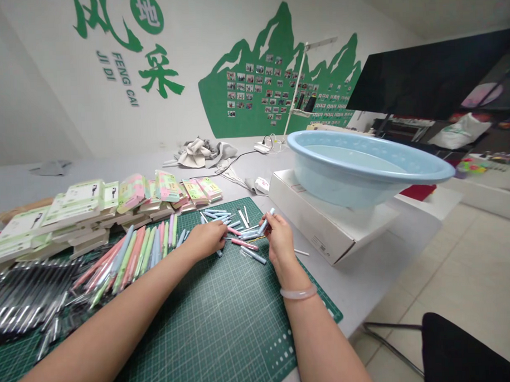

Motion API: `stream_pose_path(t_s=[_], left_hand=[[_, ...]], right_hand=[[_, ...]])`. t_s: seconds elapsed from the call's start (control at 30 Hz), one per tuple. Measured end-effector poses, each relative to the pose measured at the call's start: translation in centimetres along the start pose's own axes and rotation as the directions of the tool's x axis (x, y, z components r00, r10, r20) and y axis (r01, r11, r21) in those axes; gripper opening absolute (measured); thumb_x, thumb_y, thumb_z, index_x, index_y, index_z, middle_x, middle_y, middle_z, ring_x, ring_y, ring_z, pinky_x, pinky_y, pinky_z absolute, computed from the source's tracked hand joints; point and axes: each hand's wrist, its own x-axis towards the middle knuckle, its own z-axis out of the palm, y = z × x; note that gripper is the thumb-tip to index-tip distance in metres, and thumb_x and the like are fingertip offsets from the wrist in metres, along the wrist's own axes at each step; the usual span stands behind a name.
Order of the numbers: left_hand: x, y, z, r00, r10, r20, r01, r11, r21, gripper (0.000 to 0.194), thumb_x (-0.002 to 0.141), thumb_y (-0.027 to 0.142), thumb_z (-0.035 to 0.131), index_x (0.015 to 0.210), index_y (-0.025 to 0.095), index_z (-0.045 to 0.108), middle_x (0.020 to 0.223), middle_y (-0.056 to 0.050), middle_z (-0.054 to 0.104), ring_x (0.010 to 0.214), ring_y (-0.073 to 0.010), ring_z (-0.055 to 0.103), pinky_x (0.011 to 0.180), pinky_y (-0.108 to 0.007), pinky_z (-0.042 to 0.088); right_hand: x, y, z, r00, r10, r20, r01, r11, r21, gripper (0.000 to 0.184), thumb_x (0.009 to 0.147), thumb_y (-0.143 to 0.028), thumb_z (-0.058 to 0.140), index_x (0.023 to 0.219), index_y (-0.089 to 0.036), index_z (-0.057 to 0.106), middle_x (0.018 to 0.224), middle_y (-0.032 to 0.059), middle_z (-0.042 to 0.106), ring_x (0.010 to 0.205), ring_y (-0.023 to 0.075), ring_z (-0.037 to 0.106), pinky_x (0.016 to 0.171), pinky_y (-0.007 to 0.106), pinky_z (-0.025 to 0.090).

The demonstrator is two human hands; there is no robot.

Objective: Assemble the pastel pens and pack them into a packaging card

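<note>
My right hand point(279, 239) is closed, its thumb and fingers pinching a light blue pen barrel point(266, 220) that is held up slightly tilted. My left hand point(206, 238) is at the left of a loose pile of pen parts, its fingers curled together; whatever they hold is hidden. Light blue barrels point(217, 213), a pink barrel point(244, 244) and thin white refills point(243, 218) lie scattered between and beyond the hands. A blue pen part point(257, 255) rests just left of my right wrist. All of it lies on a green cutting mat point(217, 320).
Coloured pens point(140, 251) lie in a row at left, beside black-and-clear pens point(28, 299). Behind them are stacked small boxes point(83, 200). A blue basin point(363, 179) stands on a white carton point(323, 227) at right. Crumpled cloth point(199, 154) and a cable are at the back.
</note>
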Motion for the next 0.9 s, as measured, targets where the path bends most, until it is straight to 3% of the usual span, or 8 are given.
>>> stream_pose_path(t_s=[0.17,0.27,0.37,0.43,0.57,0.67,0.77,0.9], left_hand=[[-0.8,-0.5,-0.8,0.999,0.041,0.017,-0.042,0.999,0.032,0.017,0.083,0.021,0.046,0.084,0.021,0.062,0.087,-0.005,0.065,0.077,-0.0196,0.061,0.059,-0.026,0.04],[-0.7,-1.2,-2.2,0.997,0.046,-0.059,-0.052,0.992,-0.114,0.018,0.086,0.026,0.047,0.087,0.023,0.064,0.088,-0.003,0.067,0.081,-0.018,0.061,0.064,-0.024,0.041],[-0.4,-1.4,-4.0,0.984,0.059,-0.167,-0.106,0.953,-0.284,0.019,0.086,0.028,0.048,0.091,0.023,0.066,0.089,-0.002,0.069,0.083,-0.0161,0.061,0.071,-0.023,0.042],[0.0,-0.9,-5.1,0.974,0.079,-0.212,-0.154,0.918,-0.365,0.018,0.085,0.027,0.051,0.09,0.022,0.067,0.088,-0.002,0.069,0.082,-0.0152,0.061,0.073,-0.023,0.042],[1.0,1.4,-6.4,0.976,0.038,-0.216,-0.152,0.828,-0.54,0.015,0.078,0.022,0.059,0.092,0.02,0.062,0.078,0.001,0.068,0.073,-0.0126,0.062,0.066,-0.021,0.044],[2.3,2.7,-6.7,0.977,0.046,-0.209,-0.166,0.779,-0.605,0.018,0.075,0.022,0.061,0.092,0.019,0.058,0.075,0.003,0.066,0.07,-0.0123,0.062,0.063,-0.021,0.045],[3.7,2.0,-6.3,0.987,0.004,-0.163,-0.108,0.765,-0.635,0.02,0.076,0.025,0.058,0.096,0.019,0.06,0.081,0.001,0.069,0.073,-0.0137,0.063,0.065,-0.023,0.047],[4.8,-0.7,-4.1,0.99,-0.123,-0.067,0.09,0.926,-0.368,0.015,0.076,0.023,0.056,0.083,0.02,0.07,0.08,-0.002,0.071,0.077,-0.017,0.063,0.07,-0.025,0.045]], right_hand=[[-0.6,-0.3,0.4,0.993,0.053,0.107,-0.049,0.998,-0.041,0.024,0.068,-0.039,0.064,0.068,-0.016,0.055,0.054,-0.0014,0.056,0.05,0.0111,0.051,0.051,0.022,0.041],[-1.0,-0.4,0.7,0.977,0.124,0.172,-0.117,0.992,-0.047,0.021,0.07,-0.036,0.061,0.071,-0.017,0.054,0.055,-0.0012,0.057,0.049,0.0121,0.054,0.048,0.022,0.042],[-1.4,-0.5,1.1,0.946,0.164,0.279,-0.155,0.986,-0.056,0.017,0.068,-0.032,0.06,0.072,-0.017,0.052,0.055,-0.0024,0.056,0.039,0.0079,0.045,0.035,0.017,0.028],[-1.7,-0.6,1.3,0.925,0.153,0.347,-0.137,0.988,-0.071,0.016,0.068,-0.03,0.061,0.073,-0.017,0.053,0.058,-0.0023,0.057,0.036,0.005,0.038,0.033,0.015,0.02],[-2.3,-1.0,1.4,0.897,0.133,0.421,-0.109,0.991,-0.081,0.025,0.069,-0.035,0.067,0.082,-0.017,0.056,0.068,0.0003,0.063,0.04,0.004,0.037,0.036,0.015,0.024],[-1.9,-1.1,1.0,0.922,0.084,0.378,-0.068,0.996,-0.056,0.025,0.065,-0.033,0.071,0.076,-0.016,0.057,0.062,0.0,0.062,0.04,0.0035,0.035,0.036,0.015,0.022],[-1.1,-0.9,0.5,0.961,0.055,0.272,-0.054,0.998,-0.011,0.025,0.062,-0.03,0.073,0.07,-0.015,0.055,0.059,0.0003,0.06,0.04,0.0031,0.034,0.036,0.015,0.017],[-0.7,-0.7,0.4,0.971,0.112,0.209,-0.118,0.993,0.012,0.027,0.058,-0.029,0.075,0.073,-0.014,0.059,0.058,0.0001,0.059,0.04,0.0031,0.033,0.036,0.015,0.015]])
